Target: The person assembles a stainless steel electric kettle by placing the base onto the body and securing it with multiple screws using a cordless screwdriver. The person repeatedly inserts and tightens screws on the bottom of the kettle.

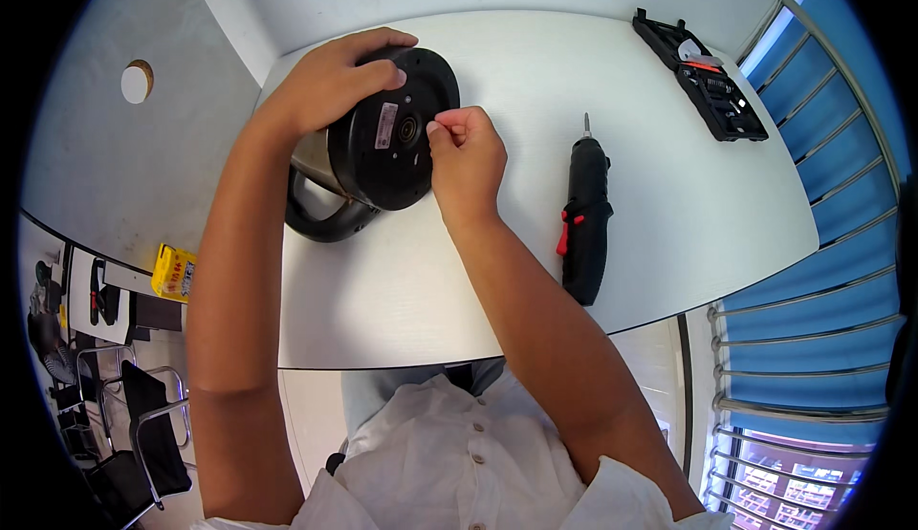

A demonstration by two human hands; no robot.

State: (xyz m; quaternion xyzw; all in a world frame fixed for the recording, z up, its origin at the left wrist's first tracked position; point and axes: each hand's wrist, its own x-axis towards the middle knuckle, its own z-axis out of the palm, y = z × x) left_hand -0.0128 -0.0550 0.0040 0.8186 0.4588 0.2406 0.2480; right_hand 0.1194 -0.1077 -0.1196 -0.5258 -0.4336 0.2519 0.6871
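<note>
An electric kettle (387, 172) lies tipped on its side at the left of the white table, its round black base turned toward me and its black handle (330, 228) at the lower left. My left hand (330, 81) grips it from the upper left, thumb against the base. At the right edge of the base, my right hand (470, 162) is closed in a pinch; whatever is between its thumb and finger is too small to make out. The base has a pale label, a round central socket and several small holes.
Right of my hands, a black cordless screwdriver (586, 229) with red buttons lies with its bit pointing away. An open black bit case (708, 90) sits at the far right. Left are a grey table (91, 162), a yellow packet (173, 272) and chairs; metal railings (813, 339) stand right.
</note>
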